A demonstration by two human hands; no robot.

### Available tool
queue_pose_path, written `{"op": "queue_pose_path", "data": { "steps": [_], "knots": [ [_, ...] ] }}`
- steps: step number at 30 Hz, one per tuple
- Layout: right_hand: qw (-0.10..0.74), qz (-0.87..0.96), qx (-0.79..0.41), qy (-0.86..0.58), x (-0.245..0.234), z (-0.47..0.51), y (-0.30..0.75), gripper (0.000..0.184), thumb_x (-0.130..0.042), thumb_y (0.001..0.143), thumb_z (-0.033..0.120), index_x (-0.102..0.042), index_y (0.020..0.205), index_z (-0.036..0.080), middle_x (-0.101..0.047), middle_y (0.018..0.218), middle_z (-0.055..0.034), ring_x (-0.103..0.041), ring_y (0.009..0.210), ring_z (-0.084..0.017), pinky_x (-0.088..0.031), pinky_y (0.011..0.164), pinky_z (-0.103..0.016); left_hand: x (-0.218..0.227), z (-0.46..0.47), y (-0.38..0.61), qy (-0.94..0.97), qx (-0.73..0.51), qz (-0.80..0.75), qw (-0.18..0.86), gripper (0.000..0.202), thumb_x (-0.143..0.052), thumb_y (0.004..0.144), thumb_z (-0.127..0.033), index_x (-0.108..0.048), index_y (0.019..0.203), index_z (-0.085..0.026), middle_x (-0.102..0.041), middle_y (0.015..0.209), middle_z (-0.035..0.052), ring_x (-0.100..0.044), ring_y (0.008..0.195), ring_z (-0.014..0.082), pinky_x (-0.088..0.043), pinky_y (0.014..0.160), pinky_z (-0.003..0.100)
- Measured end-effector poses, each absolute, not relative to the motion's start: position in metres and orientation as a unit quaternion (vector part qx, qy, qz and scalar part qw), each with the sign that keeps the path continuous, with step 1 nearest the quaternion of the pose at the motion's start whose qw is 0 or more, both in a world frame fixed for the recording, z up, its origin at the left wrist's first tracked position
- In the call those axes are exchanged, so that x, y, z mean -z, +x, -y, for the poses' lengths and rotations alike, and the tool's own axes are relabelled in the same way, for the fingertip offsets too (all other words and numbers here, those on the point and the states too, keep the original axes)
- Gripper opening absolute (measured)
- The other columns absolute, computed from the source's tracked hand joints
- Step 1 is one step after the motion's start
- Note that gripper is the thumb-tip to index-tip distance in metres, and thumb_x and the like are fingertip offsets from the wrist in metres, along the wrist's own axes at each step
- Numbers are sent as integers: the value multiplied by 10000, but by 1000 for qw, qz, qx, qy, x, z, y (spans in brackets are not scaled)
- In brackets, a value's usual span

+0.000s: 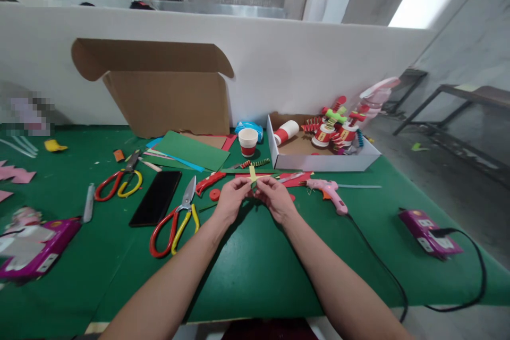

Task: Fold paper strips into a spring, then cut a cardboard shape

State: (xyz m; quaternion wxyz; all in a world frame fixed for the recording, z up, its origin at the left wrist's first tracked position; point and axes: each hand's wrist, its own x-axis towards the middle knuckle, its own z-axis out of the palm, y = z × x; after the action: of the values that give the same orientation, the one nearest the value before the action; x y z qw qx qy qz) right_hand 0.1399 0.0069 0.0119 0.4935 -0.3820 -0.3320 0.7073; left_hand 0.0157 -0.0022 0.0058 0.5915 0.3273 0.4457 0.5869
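Over the green table (247, 271), my left hand (230, 199) and my right hand (274, 197) meet at the fingertips. Both pinch a small yellow-green paper strip (252, 173) that sticks up between them, with a bit of red paper under it. Just left of my left hand lie a red round piece (215, 194) and large red-and-yellow scissors (175, 220). A pink glue gun (329, 192) rests to the right of my right hand.
A white box (319, 160) of red-and-white paper-cup crafts stands at back right, a paper cup (247, 141) beside it. Coloured paper sheets (191, 151), an open cardboard box (159, 85), a black phone (156, 197), a second pair of scissors (119, 180) and two purple power strips (430, 231) lie around.
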Motion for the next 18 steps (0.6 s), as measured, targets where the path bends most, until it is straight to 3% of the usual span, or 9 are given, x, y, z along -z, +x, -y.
{"op": "queue_pose_path", "data": {
  "steps": [8, 18],
  "knots": [
    [510, 348, -678, -399, -9, -8, 139, 328, -854, 523, 373, -663, 708, 181, -613, 584, 47, -546, 542, -75, -492, 624, -238, -5, 2, 14, 325, -585, -451, 591, 362, -864, 465, -297, -673, 722, -128, -654, 650, 1, -564, 572, 95, -449, 616, 240],
    [512, 363, -660, -412, -10, -8, 138, 309, -825, 541, 378, -705, 753, 189, -647, 657, 18, -547, 574, -100, -498, 647, -270, -5, 2, 14, 332, -592, -454, 578, 364, -865, 472, -339, -720, 732, -128, -685, 685, 32, -577, 585, 107, -462, 625, 253]
  ]
}}
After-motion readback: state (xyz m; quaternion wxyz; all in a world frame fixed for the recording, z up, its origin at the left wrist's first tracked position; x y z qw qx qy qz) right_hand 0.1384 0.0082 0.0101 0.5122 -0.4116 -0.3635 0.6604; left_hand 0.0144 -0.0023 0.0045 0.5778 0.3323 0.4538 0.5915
